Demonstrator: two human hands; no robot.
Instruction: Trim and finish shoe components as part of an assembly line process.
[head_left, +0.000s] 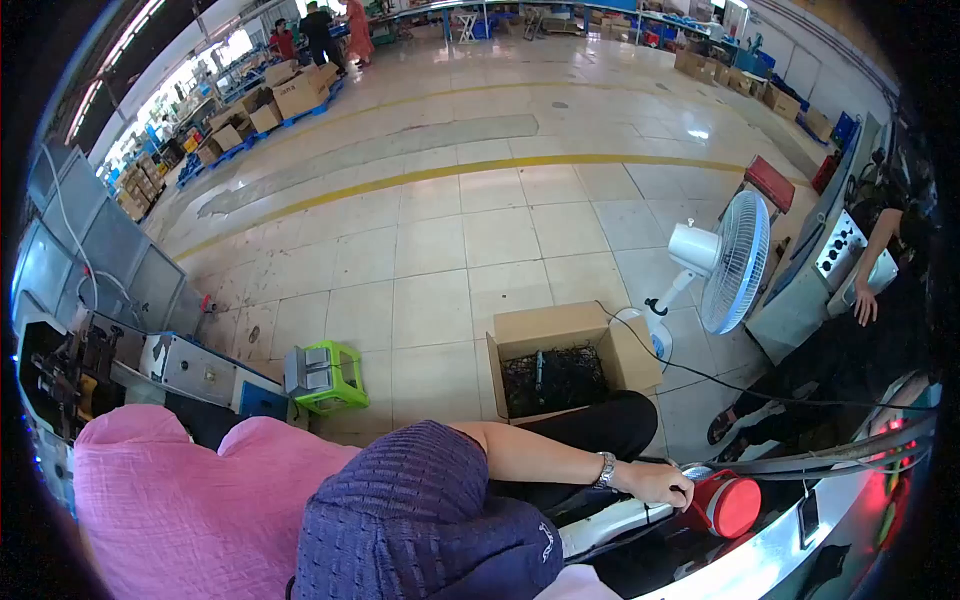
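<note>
From a navy short sleeve (pixel 400 490) my left forearm reaches to the right, with a metal wristwatch (pixel 605 470) at the wrist. My left hand (pixel 655 484) is closed, its fingers curled down beside a red round container (pixel 735 507). What lies under the fingers, if anything, is hidden. Below the wrist runs a white machine edge (pixel 615 525) with a dark cable along it. My right hand is out of view. Beyond my knee, an open cardboard box (pixel 545 322) on the floor holds a tangle of thin black pieces.
A white pedestal fan (pixel 735 262) stands right of the box, its cord crossing rightward. A co-worker's hand (pixel 866 303) hangs near a knobbed control panel (pixel 840 245). A green stool (pixel 345 375) bears grey blocks. Pink cloth (pixel 200 480) covers the lower left. Cartons (pixel 300 95) stand far left.
</note>
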